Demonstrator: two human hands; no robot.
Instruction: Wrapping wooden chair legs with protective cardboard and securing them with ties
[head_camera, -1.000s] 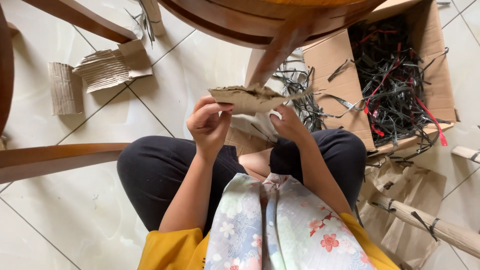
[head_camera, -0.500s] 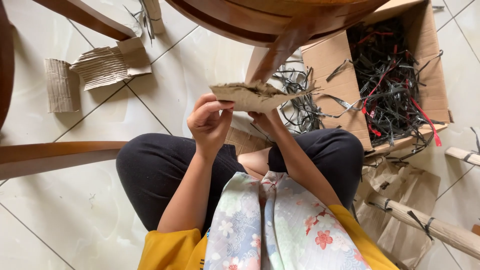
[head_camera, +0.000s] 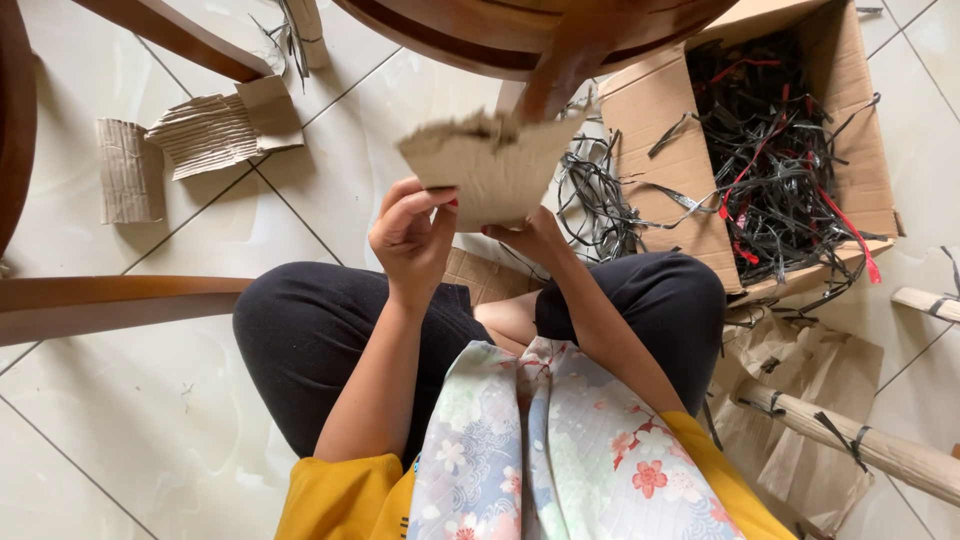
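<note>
A torn piece of brown cardboard (head_camera: 492, 165) is held up above the person's lap, blurred. The left hand (head_camera: 412, 232) pinches its lower left edge with fingers closed on it; the right hand (head_camera: 532, 238) grips its bottom from underneath, fingers mostly hidden. Just right of the cardboard, an open box (head_camera: 668, 150) holds black and red straps (head_camera: 775, 160). Well left of it, corrugated scraps (head_camera: 205, 130) lie on the tiled floor (head_camera: 120, 400).

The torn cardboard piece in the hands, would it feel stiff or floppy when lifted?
The cardboard piece probably feels light and fairly stiff: it stands upright from the left hand and right hand without drooping. Its ragged top edge suggests it tears easily.
</note>
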